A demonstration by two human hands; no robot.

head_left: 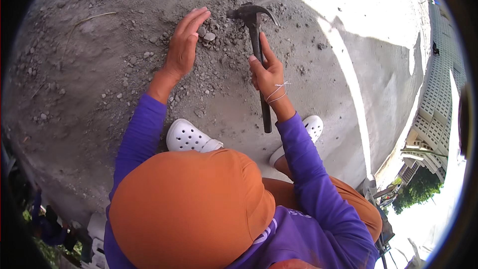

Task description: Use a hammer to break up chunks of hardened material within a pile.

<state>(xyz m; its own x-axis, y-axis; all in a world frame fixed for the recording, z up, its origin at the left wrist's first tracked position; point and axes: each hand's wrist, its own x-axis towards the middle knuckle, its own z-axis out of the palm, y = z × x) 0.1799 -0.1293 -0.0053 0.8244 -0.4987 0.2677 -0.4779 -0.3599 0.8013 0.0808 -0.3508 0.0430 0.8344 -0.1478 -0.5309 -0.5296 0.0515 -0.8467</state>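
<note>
My right hand (269, 72) is wrapped round the dark handle of a claw hammer (257, 40), with the index finger lying along the handle. The hammer's black head is at the far end, its curved claw toward the right and its striking face toward the left. To the left, my left hand (183, 47) is held with fingers stretched out and nothing in it. Beside its fingertips lie small grey stones (209, 36) on loose, gritty rubble. A gap of bare rubble separates the left hand from the hammer head.
Grey dusty ground (234, 104) with scattered rubble spreads around my white clogs (186, 137). Rounded orange cloth (184, 204) fills the near middle. Bright sunlight (368, 0) covers the far right ground. Stacked perforated blocks (440, 94) stand along the right edge.
</note>
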